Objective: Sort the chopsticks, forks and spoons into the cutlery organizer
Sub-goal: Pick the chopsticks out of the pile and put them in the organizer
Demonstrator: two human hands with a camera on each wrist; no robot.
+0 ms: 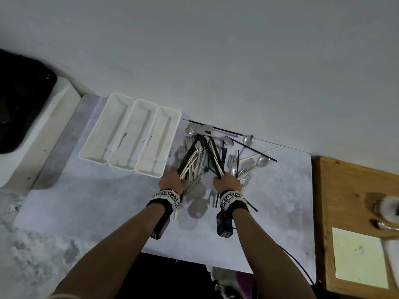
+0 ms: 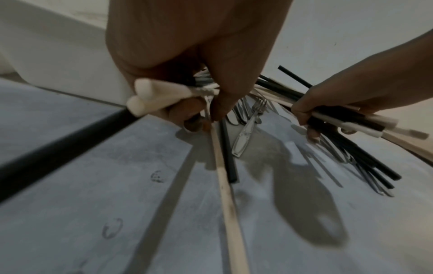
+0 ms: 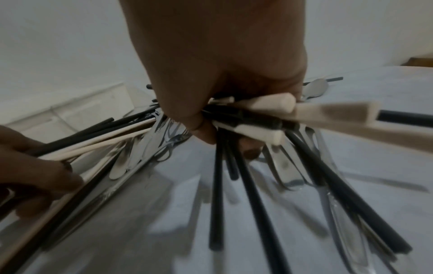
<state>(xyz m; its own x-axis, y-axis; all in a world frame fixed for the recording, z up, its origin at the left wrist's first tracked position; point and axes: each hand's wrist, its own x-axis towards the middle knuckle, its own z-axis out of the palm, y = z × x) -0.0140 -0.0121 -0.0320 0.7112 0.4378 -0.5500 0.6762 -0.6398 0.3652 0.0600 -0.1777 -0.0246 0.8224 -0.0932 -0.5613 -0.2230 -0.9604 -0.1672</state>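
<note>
A white cutlery organizer (image 1: 129, 130) with three long compartments stands at the back left of the grey mat; all three look bare. Right of it lies a heap of forks (image 1: 234, 164), spoons (image 1: 227, 140) and black and pale chopsticks (image 1: 254, 148). My left hand (image 1: 172, 179) grips a bundle of black and pale chopsticks (image 2: 161, 96) at the heap's near left. My right hand (image 1: 227, 180) grips a second bundle of chopsticks (image 3: 257, 115) at the heap's near right. Both bundles slant up and lean toward each other over the forks.
A white wall runs right behind the heap and the organizer. A wooden board (image 1: 345, 212) with a pale sheet lies at the right, off the mat (image 1: 86, 201). A white block (image 1: 43, 130) with a black bag (image 1: 19, 100) sits at the far left.
</note>
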